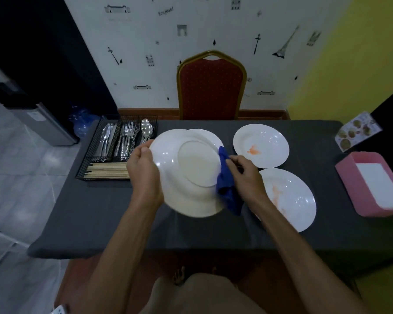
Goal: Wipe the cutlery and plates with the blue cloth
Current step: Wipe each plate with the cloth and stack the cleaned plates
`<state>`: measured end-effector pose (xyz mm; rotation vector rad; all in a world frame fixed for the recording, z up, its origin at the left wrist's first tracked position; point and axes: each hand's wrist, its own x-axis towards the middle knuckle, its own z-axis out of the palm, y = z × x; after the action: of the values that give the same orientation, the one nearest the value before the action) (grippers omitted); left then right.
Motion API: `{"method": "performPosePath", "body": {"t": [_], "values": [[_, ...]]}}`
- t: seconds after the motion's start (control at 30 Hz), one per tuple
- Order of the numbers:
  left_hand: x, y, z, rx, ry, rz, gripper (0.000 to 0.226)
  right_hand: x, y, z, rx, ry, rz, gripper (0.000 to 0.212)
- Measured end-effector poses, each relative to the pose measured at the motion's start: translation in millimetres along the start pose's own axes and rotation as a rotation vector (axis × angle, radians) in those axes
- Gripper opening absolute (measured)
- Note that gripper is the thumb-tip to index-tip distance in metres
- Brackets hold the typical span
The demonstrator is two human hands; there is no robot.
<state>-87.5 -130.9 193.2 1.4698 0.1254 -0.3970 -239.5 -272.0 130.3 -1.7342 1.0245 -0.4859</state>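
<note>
My left hand [143, 168] grips the left rim of a white plate [186, 177] held above the table with its underside facing me. The blue cloth [227, 189] is pinched in my right hand [245, 175] and pressed against that plate's right rim. Behind the held plate, another white plate [210, 138] lies on the table. Two more plates carry orange smears: one at the back right [262, 146], one nearer me [290, 200]. The black wire cutlery tray [100, 152] on the left holds knives, forks, spoons and chopsticks.
The table has a dark grey cover [114, 218]. A pink box [370, 184] with white paper stands at the right edge, with a printed card [356, 132] behind it. A red chair [211, 87] stands at the far side against the wall.
</note>
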Motion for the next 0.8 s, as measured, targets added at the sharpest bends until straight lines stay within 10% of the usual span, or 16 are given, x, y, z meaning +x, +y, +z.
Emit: {"method": "performPosePath", "body": {"t": [0.47, 0.8], "values": [[-12.5, -10.1, 19.2, -0.029, 0.067, -0.038, 0.032, -69.4, -20.1, 64.2, -0.231, 0.117, -0.744, 0.031], [-27.5, -25.0, 17.0, 0.094, -0.019, 0.012, 0.027, -16.5, -66.8, 54.1, -0.115, -0.058, -0.461, 0.015]]}}
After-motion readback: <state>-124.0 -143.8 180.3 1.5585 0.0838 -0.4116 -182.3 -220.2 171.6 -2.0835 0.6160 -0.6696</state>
